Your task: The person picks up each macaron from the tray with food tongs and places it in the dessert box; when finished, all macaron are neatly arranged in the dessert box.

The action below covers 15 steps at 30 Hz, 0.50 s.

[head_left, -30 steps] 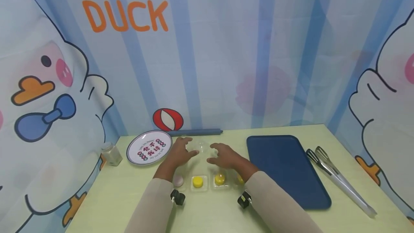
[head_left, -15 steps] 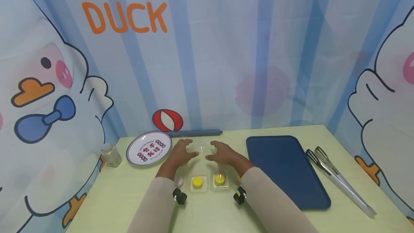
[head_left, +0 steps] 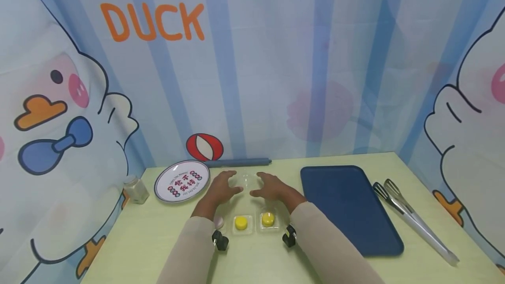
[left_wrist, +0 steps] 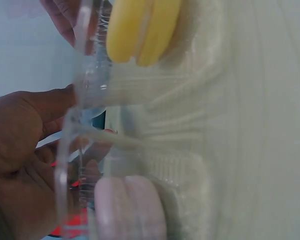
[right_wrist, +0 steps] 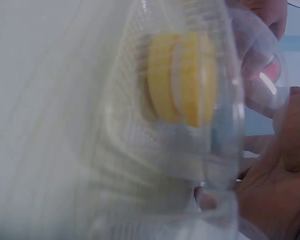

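Observation:
A clear plastic tray point(head_left: 242, 232) lies in front of me with macarons in its separate compartments. Two yellow macarons point(head_left: 268, 218) show in the middle, and a pink macaron point(head_left: 218, 222) peeks out beside the left forearm. Beyond the tray, a clear domed plastic lid point(head_left: 246, 180) shows faintly between the hands. My left hand point(head_left: 220, 187) is at its left side and my right hand point(head_left: 273, 186) at its right, thumbs and fingers spread apart. In the right wrist view a yellow macaron point(right_wrist: 182, 77) sits in its clear compartment, with the right hand behind the plastic.
A round patterned plate point(head_left: 182, 181) and a small shaker jar point(head_left: 136, 189) stand at the left. On the right are a dark blue tray point(head_left: 351, 209) and metal tongs point(head_left: 418, 222). A blue-grey rod point(head_left: 238, 161) lies along the back edge, before the printed curtain.
Both hands have barely moved. The right forearm has shifted slightly inward to the left, now hiding the yellow macaron at the tray's right end.

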Motion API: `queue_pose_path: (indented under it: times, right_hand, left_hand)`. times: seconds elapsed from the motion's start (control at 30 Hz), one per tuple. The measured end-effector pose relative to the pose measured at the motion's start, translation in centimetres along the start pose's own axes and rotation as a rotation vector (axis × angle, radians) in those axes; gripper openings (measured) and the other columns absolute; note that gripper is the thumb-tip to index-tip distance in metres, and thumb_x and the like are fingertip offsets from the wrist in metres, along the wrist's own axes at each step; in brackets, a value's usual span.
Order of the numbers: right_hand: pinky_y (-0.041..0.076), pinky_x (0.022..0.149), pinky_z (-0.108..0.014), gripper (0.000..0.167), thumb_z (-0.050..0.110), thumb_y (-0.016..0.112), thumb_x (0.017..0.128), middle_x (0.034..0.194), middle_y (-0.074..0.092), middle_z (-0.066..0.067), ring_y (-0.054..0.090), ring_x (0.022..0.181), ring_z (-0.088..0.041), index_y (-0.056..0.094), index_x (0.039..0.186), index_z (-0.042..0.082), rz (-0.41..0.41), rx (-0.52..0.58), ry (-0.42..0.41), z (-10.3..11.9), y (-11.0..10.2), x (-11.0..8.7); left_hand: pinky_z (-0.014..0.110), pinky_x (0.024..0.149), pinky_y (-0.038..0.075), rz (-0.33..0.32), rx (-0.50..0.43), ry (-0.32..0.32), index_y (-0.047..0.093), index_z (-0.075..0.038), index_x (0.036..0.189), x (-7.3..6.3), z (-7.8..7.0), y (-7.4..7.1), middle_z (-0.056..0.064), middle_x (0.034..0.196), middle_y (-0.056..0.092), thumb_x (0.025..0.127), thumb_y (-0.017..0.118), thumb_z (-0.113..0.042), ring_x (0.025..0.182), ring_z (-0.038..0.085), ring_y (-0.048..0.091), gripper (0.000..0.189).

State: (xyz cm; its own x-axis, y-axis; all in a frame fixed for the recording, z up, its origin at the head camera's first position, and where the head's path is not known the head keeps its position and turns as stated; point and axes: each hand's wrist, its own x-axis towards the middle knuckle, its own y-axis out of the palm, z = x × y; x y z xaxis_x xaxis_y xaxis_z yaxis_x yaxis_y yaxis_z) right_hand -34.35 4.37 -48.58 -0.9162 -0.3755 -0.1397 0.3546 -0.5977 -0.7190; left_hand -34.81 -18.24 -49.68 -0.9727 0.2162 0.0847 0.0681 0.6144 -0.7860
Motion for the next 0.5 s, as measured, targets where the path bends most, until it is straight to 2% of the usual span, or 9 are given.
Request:
queue_pose_path:
  times: [0.2,0.5]
  right_hand:
    - [0.032,0.133,-0.064,0.087,0.038,0.076,0.101,0.173,0.04,-0.025,0.032,0.164,-0.049,0.034,0.169,0.003,0.008,-0.016,0.008,-0.1,0.32,0.52]
    - [0.031,0.133,-0.065,0.086,0.037,0.076,0.101,0.173,0.041,-0.023,0.031,0.164,-0.049,0.035,0.17,0.004,0.005,0.007,0.006,-0.13,0.23,0.75]
  left_hand:
    - [0.061,0.13,0.038,0.005,0.009,0.002,0.058,0.002,0.153,0.08,0.32,0.41,0.028,0.16,0.055,0.096,0.083,-0.019,0.153,0.048,0.05,0.066]
    - [0.06,0.131,0.037,0.021,0.003,-0.037,0.056,-0.002,0.155,0.11,0.23,0.82,0.025,0.163,0.054,0.098,0.083,-0.021,0.155,0.045,0.048,0.066]
